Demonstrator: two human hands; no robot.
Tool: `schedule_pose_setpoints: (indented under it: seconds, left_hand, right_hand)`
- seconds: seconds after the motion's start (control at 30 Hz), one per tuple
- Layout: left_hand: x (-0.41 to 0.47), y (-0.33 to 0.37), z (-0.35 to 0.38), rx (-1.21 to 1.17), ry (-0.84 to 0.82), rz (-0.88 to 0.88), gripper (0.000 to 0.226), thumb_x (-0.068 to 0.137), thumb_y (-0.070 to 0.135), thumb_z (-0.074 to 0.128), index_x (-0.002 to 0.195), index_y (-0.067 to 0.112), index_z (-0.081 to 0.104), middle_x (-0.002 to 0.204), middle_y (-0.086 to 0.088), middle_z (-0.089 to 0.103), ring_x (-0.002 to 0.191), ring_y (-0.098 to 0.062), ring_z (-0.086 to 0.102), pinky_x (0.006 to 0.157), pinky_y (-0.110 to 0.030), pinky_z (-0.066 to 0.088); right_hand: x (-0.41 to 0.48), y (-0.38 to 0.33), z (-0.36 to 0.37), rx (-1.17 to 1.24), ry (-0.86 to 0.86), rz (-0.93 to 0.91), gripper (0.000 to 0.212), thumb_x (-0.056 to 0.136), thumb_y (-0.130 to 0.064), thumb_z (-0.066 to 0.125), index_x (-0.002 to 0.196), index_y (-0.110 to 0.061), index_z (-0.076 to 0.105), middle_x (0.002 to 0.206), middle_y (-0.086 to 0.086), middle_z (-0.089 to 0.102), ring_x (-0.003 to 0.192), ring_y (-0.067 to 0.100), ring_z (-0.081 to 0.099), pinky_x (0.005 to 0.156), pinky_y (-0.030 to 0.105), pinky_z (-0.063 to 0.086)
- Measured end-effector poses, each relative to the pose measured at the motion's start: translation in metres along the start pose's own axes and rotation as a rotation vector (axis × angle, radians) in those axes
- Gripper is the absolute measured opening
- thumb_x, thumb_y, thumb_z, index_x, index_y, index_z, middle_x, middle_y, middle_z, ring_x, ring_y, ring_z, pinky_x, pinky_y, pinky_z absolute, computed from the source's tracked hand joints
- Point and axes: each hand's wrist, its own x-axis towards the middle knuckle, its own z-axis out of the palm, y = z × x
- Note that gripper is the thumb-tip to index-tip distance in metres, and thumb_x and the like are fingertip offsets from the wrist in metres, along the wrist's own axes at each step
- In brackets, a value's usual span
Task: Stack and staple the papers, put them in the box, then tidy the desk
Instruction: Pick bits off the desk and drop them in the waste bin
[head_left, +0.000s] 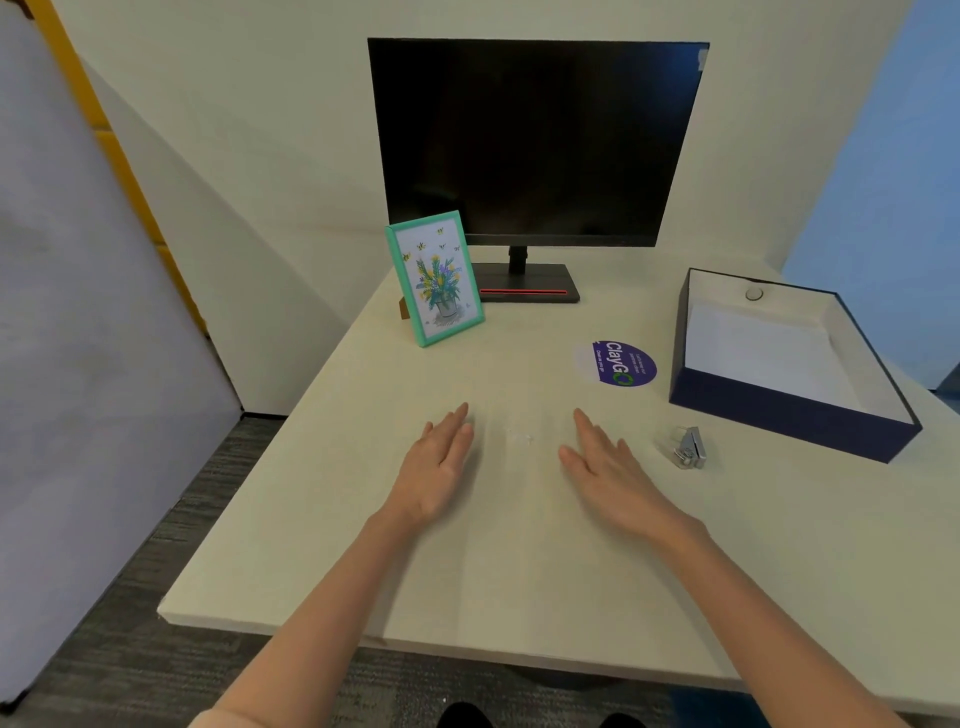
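Observation:
White papers lie flat inside the dark blue box at the right of the desk. A small silver stapler lies on the desk just in front of the box's near left corner. My left hand and my right hand hover flat over the middle of the desk, palms down, fingers stretched out, holding nothing. The right hand is a short way left of the stapler. A few tiny white specks lie between the hands.
A black monitor stands at the back on its stand. A green picture frame with a flower print leans left of the stand. A round purple sticker lies left of the box. A grey partition stands at the left.

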Motion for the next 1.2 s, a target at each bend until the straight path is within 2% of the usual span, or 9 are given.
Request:
schedule_pose_setpoints:
  seconds: [0.07,0.2,0.4,0.6,0.7,0.77,0.83,0.97,1.2]
  left_hand:
    - [-0.001,0.001,0.0,0.008,0.0,-0.003,0.046,0.104,0.029,0.027,0.149,0.019,0.027,0.157,0.001,0.027,0.148,-0.015,0.014,0.114,-0.018,0.004]
    - [-0.002,0.003,-0.001,0.031,-0.005,-0.011,0.047,0.104,0.029,0.027,0.15,0.017,0.027,0.157,0.0,0.027,0.148,-0.016,0.014,0.115,-0.02,0.003]
    - [-0.001,0.003,-0.001,0.069,-0.012,-0.017,0.048,0.104,0.031,0.027,0.15,0.018,0.026,0.157,0.0,0.027,0.148,-0.017,0.015,0.115,-0.021,0.004]
    - [0.0,0.001,0.0,0.054,0.002,-0.027,0.047,0.104,0.032,0.026,0.149,0.021,0.028,0.157,0.0,0.028,0.148,-0.017,0.016,0.116,-0.022,0.004]
    - [0.0,0.001,0.0,0.062,0.008,-0.025,0.047,0.104,0.032,0.026,0.149,0.02,0.028,0.157,0.0,0.028,0.148,-0.017,0.016,0.116,-0.022,0.004]
    - [0.001,0.001,0.0,0.061,0.009,-0.022,0.047,0.104,0.032,0.027,0.149,0.02,0.028,0.157,0.0,0.028,0.148,-0.016,0.016,0.116,-0.022,0.004]
    - [0.001,0.0,0.0,0.056,0.008,-0.023,0.047,0.104,0.032,0.027,0.149,0.021,0.028,0.157,0.0,0.028,0.148,-0.016,0.015,0.117,-0.023,0.004]
    - [0.004,-0.002,0.002,0.046,0.013,-0.023,0.046,0.104,0.031,0.028,0.148,0.02,0.029,0.157,-0.001,0.029,0.148,-0.017,0.015,0.117,-0.023,0.004]
    - [0.004,-0.003,0.002,0.059,0.016,-0.012,0.046,0.103,0.031,0.028,0.148,0.019,0.03,0.156,-0.001,0.029,0.147,-0.016,0.017,0.116,-0.021,0.003]
  right_hand:
    - [-0.002,-0.006,0.019,-0.099,-0.006,0.028,0.062,0.102,-0.04,0.018,0.153,-0.016,-0.007,0.162,0.004,-0.004,0.149,0.014,-0.007,0.121,0.035,-0.007]
    - [0.013,-0.024,0.036,-0.151,-0.004,-0.038,0.061,0.102,-0.04,0.017,0.153,-0.016,-0.006,0.162,0.003,-0.004,0.149,0.014,-0.007,0.121,0.04,-0.008]
    - [0.013,-0.013,0.021,0.118,0.101,-0.029,0.056,0.103,-0.032,0.021,0.153,-0.023,-0.001,0.161,-0.004,0.01,0.149,0.008,0.005,0.12,0.032,-0.01]
    - [0.012,-0.011,0.034,-0.079,0.04,-0.108,0.057,0.103,-0.034,0.021,0.153,-0.02,-0.001,0.162,0.0,0.011,0.149,0.008,0.004,0.121,0.036,-0.008]
    - [0.03,-0.018,0.03,0.051,0.113,-0.183,0.055,0.102,-0.029,0.033,0.152,-0.02,0.015,0.157,-0.003,0.026,0.146,0.01,0.018,0.121,0.032,-0.001]
    - [0.039,-0.012,0.023,0.162,0.321,-0.14,0.047,0.094,-0.025,0.051,0.14,-0.022,0.04,0.138,0.001,0.045,0.135,0.018,0.035,0.116,0.032,0.02]
    - [0.045,-0.003,0.016,0.196,0.398,-0.074,0.036,0.084,-0.03,0.066,0.118,-0.025,0.056,0.115,0.0,0.047,0.119,0.019,0.04,0.106,0.034,0.033]
    - [0.058,0.003,0.008,0.127,0.214,-0.076,0.033,0.073,-0.042,0.076,0.1,-0.029,0.065,0.106,-0.005,0.042,0.116,0.017,0.036,0.105,0.033,0.031]
    - [0.074,-0.009,0.002,0.127,0.182,-0.104,0.025,0.067,-0.046,0.079,0.086,-0.043,0.064,0.107,-0.006,0.04,0.117,0.017,0.035,0.109,0.034,0.026]
